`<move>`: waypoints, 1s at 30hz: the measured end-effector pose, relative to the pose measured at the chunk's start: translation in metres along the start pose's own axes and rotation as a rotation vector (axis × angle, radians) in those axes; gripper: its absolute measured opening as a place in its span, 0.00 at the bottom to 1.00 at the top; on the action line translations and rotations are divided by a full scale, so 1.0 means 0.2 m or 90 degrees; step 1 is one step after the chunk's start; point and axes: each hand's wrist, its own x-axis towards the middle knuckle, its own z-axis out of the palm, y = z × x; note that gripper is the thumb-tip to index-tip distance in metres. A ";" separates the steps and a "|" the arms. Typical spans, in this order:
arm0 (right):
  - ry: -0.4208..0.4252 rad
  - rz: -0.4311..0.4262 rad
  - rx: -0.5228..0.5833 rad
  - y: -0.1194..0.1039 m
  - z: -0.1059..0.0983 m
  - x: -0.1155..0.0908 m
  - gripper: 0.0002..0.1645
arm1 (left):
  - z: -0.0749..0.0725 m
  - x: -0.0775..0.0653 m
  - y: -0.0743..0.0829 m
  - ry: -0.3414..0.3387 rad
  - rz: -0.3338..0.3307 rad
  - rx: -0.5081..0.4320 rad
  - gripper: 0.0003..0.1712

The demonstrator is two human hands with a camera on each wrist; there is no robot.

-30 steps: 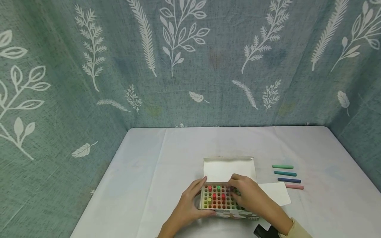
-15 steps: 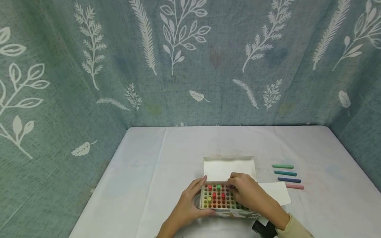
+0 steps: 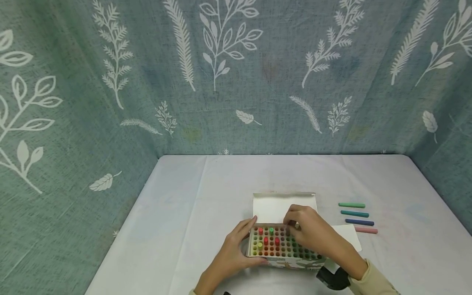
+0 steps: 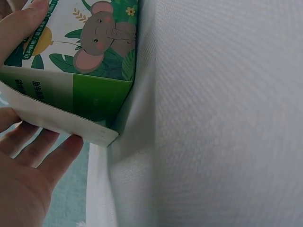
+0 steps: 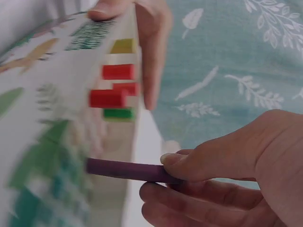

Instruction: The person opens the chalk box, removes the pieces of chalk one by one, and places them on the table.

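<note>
An open chalk box (image 3: 291, 262) with a tray of round holes stands on the white table. Several red, green and yellow chalk ends (image 5: 118, 72) poke up from it. My left hand (image 3: 232, 250) grips the box's left end, thumb on the printed front (image 4: 99, 52) and fingers behind the side flap (image 4: 57, 116). Over the back holes, right of middle, my right hand (image 3: 307, 227) pinches a purple chalk stick (image 5: 125, 170) between thumb and fingers. In the head view that stick is mostly hidden by the hand; whether its lower end is clear of the hole I cannot tell.
The box's white lid (image 3: 284, 205) is folded back behind it. A white flap (image 3: 348, 235) sticks out at the right. Beyond it lie green (image 3: 352, 205), teal (image 3: 355, 214), blue (image 3: 359, 222) and pink chalk sticks (image 3: 366, 230). A patterned curtain (image 3: 221, 123) surrounds the table.
My right hand has risen a little from the tray over the last half second, uncovering more holes. The left hand stays on the box, and the chalk sticks on the table have not moved.
</note>
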 end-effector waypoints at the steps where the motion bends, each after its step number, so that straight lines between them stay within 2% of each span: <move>1: 0.007 -0.003 0.004 0.00 -0.01 0.00 0.09 | 0.00 0.00 0.00 0.000 0.003 0.002 0.59; 6: 0.024 -0.009 0.024 -0.01 -0.07 -0.01 0.08 | 0.00 0.00 0.00 0.001 0.020 0.018 0.59; 12: 0.042 -0.021 0.028 -0.04 -0.12 -0.03 0.11 | 0.00 -0.01 0.00 0.005 0.018 0.042 0.60; 23: 0.137 -0.065 0.018 -0.01 -0.22 -0.09 0.17 | 0.00 -0.01 0.00 0.005 0.019 0.048 0.59; 30: 0.175 -0.051 0.023 0.03 -0.28 -0.15 0.20 | 0.00 -0.01 0.00 0.000 0.021 0.033 0.58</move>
